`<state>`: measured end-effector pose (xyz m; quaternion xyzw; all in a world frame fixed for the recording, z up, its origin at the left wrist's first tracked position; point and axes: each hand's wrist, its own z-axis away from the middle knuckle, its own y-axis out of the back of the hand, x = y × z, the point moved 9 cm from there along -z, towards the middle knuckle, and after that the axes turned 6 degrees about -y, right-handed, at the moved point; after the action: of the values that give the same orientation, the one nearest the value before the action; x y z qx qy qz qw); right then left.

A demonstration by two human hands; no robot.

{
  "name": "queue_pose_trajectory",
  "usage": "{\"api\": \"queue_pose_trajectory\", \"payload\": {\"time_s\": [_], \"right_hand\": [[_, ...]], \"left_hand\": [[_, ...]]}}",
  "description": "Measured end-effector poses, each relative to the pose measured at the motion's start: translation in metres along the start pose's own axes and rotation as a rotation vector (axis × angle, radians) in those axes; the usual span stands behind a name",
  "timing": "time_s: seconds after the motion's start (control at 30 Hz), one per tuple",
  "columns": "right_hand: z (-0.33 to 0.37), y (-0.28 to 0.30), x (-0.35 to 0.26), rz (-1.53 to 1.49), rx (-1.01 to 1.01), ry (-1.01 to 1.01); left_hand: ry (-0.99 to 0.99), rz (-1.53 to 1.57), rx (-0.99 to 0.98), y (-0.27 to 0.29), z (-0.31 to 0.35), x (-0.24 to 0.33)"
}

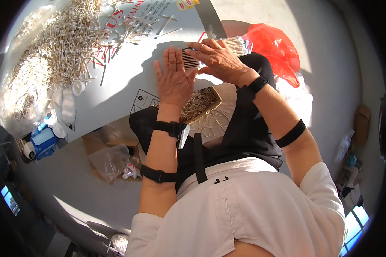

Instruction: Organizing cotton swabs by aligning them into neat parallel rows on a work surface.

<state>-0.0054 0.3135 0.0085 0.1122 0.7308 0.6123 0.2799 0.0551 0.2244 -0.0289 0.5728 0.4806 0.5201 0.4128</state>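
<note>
A flat row of cotton swabs point(190, 61) lies at the table's right edge between my hands. My left hand point(174, 81) is flat and open, its fingers stretched out along the left end of the row. Across the row reaches my right hand point(222, 64), with its thumb on the near side and its fingers on the far side. To the right of that hand, more aligned swabs show inside a clear plastic pack point(236, 46). How firmly the right fingers grip is partly hidden. Below my left hand, a cardboard box point(218, 102) holds many loose swabs.
A large heap of cotton swabs point(73, 38) spills from a clear bag point(8, 96) over the grey table point(103, 92). A blue and white object point(43, 141) sits at the table's near-left corner. A red plastic bag point(274, 49) lies to the right.
</note>
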Motion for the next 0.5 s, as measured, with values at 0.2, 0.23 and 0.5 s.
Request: {"api": "queue_pose_trajectory", "payload": {"time_s": [0.2, 0.23, 0.5], "right_hand": [[0.006, -0.007, -0.006, 0.172, 0.121, 0.028], [0.005, -0.008, -0.004, 0.2, 0.118, 0.028], [0.017, 0.015, 0.03, 0.141, 0.221, -0.241]], "left_hand": [[0.012, 0.012, -0.043, -0.002, -0.002, -0.002], [0.02, 0.012, -0.058, -0.003, -0.003, -0.002], [0.057, 0.019, -0.057, -0.008, 0.0, -0.007]]}}
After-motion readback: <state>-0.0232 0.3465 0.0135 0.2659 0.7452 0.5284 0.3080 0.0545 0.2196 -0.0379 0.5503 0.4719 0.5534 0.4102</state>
